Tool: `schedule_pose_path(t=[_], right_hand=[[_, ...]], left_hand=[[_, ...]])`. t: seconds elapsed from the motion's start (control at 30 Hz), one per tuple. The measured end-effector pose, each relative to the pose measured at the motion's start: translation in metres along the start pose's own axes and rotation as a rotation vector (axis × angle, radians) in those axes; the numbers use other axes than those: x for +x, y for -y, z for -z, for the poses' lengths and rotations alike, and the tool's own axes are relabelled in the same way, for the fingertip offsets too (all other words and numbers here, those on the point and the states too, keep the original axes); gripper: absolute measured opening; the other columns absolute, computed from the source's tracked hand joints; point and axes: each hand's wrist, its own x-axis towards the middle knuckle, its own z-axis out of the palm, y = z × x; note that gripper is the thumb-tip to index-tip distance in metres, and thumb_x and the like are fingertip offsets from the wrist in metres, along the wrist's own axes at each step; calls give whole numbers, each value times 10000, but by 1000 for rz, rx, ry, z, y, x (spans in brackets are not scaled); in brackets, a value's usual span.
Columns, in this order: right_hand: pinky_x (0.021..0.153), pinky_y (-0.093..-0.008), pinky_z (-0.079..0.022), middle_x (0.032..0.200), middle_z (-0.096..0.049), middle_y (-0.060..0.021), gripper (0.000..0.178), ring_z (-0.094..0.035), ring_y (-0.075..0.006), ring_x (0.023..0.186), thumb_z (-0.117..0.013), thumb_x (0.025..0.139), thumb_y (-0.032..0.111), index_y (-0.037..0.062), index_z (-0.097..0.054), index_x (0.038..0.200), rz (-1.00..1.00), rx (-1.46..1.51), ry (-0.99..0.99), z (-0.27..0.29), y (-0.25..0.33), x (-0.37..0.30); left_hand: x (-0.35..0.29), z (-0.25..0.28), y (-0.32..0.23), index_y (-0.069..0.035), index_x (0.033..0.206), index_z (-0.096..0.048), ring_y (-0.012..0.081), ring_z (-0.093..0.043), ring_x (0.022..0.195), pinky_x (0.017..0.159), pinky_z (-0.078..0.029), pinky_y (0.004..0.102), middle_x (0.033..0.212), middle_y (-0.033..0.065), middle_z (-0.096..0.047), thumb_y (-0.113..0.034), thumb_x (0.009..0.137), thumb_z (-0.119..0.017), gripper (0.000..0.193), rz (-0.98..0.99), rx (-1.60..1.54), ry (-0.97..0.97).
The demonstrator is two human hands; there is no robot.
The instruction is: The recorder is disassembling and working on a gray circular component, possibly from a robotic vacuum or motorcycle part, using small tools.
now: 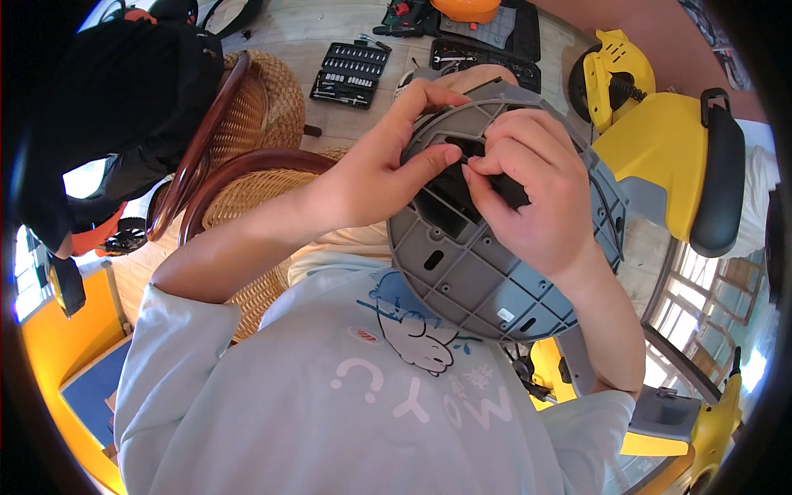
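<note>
A large round grey plastic cover [487,285] with a ribbed underside and a dark opening rests tilted against my lap. My left hand [384,161] grips its upper left edge, fingers over the rim and thumb lying at the opening. Over the same opening is my right hand [536,181], thumb and forefinger pinched together. Whatever sits between those fingertips is too small and too hidden to name. Both thumbs are close to each other beside the opening, and part of the cover lies behind my right hand.
On the floor ahead lie an open socket set [351,74] and a black tool case [487,59], with an orange rounded object [466,8] beyond. Wicker chairs [272,91] stand at left near a person in dark clothes [124,99]. Yellow vehicle bodywork [660,148] with a black seat is at right.
</note>
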Motion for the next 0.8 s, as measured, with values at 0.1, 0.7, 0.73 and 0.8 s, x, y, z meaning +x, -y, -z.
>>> schedule_pose_path(t=[0.1,0.7,0.73,0.8], right_hand=[[827,-397,-488,900,-610,-53,194,-615,-277,952,-776,676,24,76,-618,776,18,4,4,0,-1,-3],[828,-388,-535,1032,-606,-88,274,-622,-301,970,-737,663,-17,50,-645,912,29,-71,2,5,-2,-8],[828,-388,-535,1032,-606,-88,274,-622,-301,970,-737,663,-17,50,-645,912,24,-74,2,6,0,-7],[848,-384,-540,1091,-598,-106,334,-631,-310,990,-722,666,-32,42,-654,985,-69,20,-105,10,3,-5]], left_hand=[[-2,-5,-3,8,1413,-386,149,-442,1271,1104,-338,289,1318,103,-503,13,1011,-522,424,-16,-32,-7],[17,1,-9,14,1251,-505,174,-577,1153,1022,-510,353,1172,97,-591,72,938,-610,334,0,350,-36],[16,1,-10,14,1251,-505,174,-577,1153,1022,-510,353,1172,97,-591,72,938,-610,334,-2,346,-32],[14,-1,-11,9,1248,-502,173,-578,1158,1025,-507,349,1174,94,-590,54,952,-612,319,11,339,-72]])
